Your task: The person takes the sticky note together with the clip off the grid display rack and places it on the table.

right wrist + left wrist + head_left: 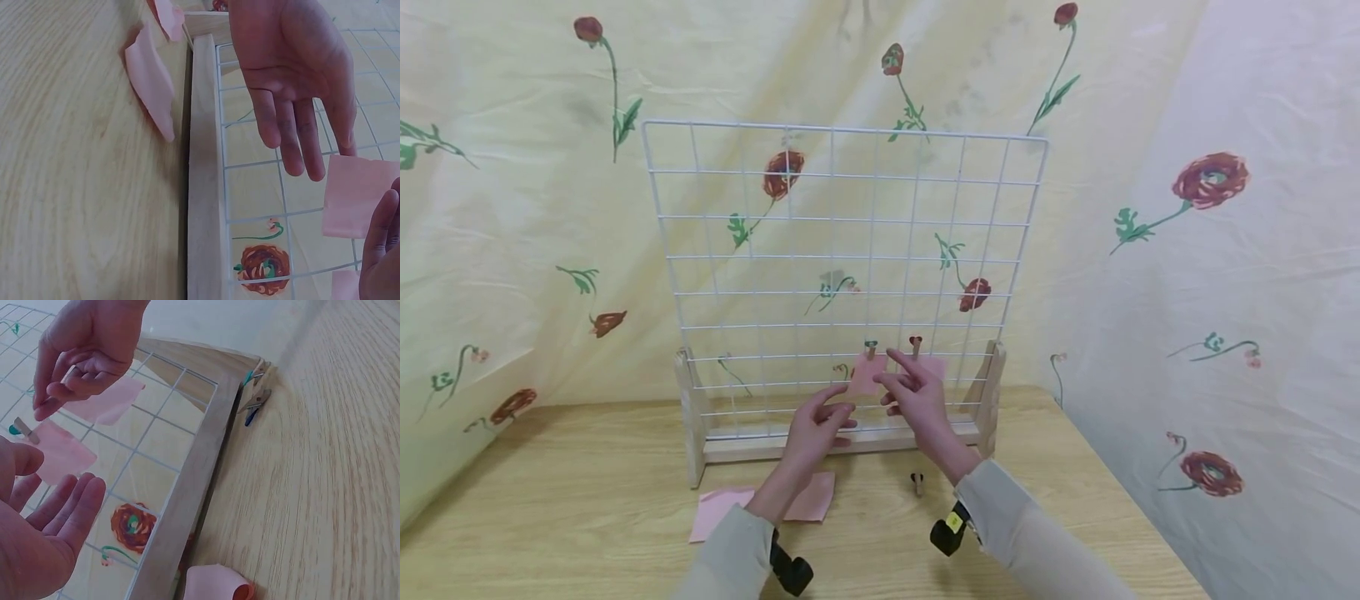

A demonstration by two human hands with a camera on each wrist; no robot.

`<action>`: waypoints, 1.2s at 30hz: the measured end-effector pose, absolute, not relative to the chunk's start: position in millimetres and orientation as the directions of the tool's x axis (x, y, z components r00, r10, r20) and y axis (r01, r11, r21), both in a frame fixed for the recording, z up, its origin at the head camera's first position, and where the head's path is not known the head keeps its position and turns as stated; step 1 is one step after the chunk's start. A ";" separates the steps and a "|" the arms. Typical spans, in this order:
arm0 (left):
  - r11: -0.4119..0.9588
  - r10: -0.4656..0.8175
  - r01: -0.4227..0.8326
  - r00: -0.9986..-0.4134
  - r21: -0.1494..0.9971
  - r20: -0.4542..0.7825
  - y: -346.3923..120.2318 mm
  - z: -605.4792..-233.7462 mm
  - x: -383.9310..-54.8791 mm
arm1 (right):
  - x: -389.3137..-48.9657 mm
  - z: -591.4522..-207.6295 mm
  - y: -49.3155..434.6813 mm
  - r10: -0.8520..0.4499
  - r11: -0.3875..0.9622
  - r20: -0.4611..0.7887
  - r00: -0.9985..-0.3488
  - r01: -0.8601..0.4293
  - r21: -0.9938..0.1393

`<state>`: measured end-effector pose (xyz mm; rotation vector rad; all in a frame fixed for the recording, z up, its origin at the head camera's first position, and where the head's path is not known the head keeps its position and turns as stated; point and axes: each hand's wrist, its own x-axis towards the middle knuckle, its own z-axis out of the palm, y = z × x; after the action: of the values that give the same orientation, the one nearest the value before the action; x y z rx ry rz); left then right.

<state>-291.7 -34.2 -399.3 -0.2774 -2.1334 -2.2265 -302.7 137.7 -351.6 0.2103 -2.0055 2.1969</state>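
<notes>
A pink paper square (863,377) hangs on the white wire grid (832,218) from a small wooden clothespin (870,348) with a green top. My left hand (814,432) is at its lower left edge, fingers loosely extended; in the right wrist view, the left index fingertip meets the paper's edge. On the other side, my right hand (922,404) has its thumb and index finger spread in front of the paper's right side, below the clothespin. Partly behind the right hand, a second pink paper (934,367) hangs from a red-topped clothespin (916,344).
Wooden feet (691,417) support the grid on the wood-grain table (587,500). Loose pink papers (718,510) lie in front, partly under the left arm. A dark-topped clothespin (917,483) lies near the right forearm. Flower-patterned cloth (1150,333) surrounds the table.
</notes>
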 end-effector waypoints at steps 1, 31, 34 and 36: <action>-0.052 0.092 0.156 -0.983 0.986 0.161 -33.8 -399.3 -291.8 | -303.4 -350.7 136.6 0.023 -0.089 0.213 -0.977 -0.214 -0.973; -0.136 0.048 0.130 -0.989 0.982 0.138 -22.7 -401.7 -301.7 | -320.5 -333.1 121.2 -0.007 -0.051 0.243 -0.970 -0.242 -0.969; -0.128 0.039 0.132 -0.990 0.983 0.138 -22.0 -402.3 -302.6 | -322.2 -331.0 120.4 0.001 -0.038 0.238 -0.971 -0.238 -0.970; -0.119 0.033 0.135 -0.990 0.984 0.140 -21.7 -402.3 -302.5 | -323.1 -330.1 120.1 0.007 -0.029 0.236 -0.972 -0.236 -0.971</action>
<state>-302.5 -21.7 -402.3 -0.1953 -2.0376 -2.2917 -323.1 120.1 -330.1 0.2465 -2.0621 2.1240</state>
